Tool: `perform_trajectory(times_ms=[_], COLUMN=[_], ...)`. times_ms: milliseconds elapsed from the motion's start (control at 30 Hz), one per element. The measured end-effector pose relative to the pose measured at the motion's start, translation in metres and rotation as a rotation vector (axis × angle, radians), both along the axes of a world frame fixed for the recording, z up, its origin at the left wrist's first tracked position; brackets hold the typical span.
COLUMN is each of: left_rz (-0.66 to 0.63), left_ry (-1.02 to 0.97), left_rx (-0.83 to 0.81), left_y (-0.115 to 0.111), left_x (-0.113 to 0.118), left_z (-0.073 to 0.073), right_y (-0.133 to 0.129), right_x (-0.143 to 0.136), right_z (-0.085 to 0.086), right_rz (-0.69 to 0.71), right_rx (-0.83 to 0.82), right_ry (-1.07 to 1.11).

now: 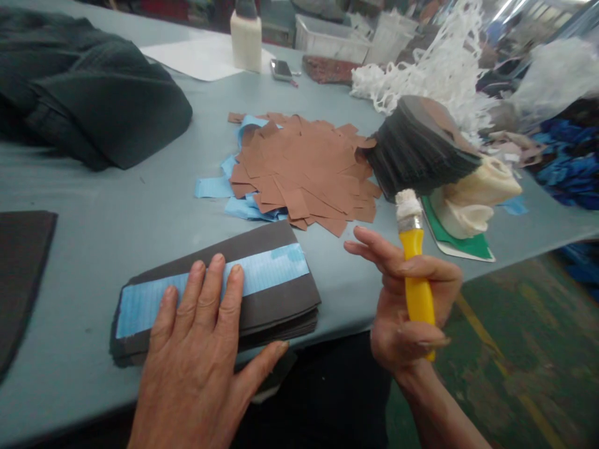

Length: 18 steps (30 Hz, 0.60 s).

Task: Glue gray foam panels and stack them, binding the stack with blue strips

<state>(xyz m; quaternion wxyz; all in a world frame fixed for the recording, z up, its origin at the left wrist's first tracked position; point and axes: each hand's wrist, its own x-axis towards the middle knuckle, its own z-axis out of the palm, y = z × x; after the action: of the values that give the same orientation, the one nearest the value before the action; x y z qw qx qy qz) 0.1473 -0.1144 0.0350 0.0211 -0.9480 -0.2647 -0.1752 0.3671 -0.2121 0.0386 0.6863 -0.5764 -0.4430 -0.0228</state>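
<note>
My left hand [201,349] lies flat with its fingers stretched over a blue strip [266,271]. The strip runs lengthwise across the top of a stack of dark grey sheets [276,308] at the table's near edge. To the right, my right hand [412,305] is closed round the yellow handle of a paintbrush [418,280]. Its bristles point up, and their tip looks whitish. Beyond both hands spreads a loose pile of brown rectangular pieces [309,168], with more blue strips [213,187] poking out from its left side.
A fanned stack of dark pieces [416,149] sits right of the brown pile, beside a cream-coloured container [468,206] on a green sheet [456,240]. Dark fabric [93,87] is heaped at left. A bottle [246,40], a phone [281,70] and white netting [430,62] are farther back.
</note>
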Motion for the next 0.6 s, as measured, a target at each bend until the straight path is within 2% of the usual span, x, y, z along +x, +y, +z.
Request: perform_trajectory(times_ms=[67,233,367,467,533,600], left_rz=[-0.003,-0.073,-0.028,-0.010,-0.049,-0.114], left_ry=[-0.018,-0.155,-0.380,-0.452,-0.475,-0.522], left_rx=[-0.003,-0.033,-0.216,-0.331,-0.331,-0.260], left_y=[0.000,0.000,-0.009,-0.020,-0.023,-0.021], left_x=[-0.002,-0.007,-0.006,-0.001,0.009,0.025], left_z=[-0.001,0.002,0.025,0.048,0.060,0.070], right_y=[0.001,-0.005,-0.007,-0.002,0.001,0.001], right_x=[-0.010,-0.020,-0.025,-0.036,-0.048,-0.062], right_z=[0.013,0.045,0.056,0.061,0.063,0.065], right_rz=[0.054,0.317,0.446,0.549,0.608,0.657], right_rx=[0.042,0.022,0.065,0.122,0.150,0.152], right_ry=[0.185,0.537,0.683,0.769,0.814,0.842])
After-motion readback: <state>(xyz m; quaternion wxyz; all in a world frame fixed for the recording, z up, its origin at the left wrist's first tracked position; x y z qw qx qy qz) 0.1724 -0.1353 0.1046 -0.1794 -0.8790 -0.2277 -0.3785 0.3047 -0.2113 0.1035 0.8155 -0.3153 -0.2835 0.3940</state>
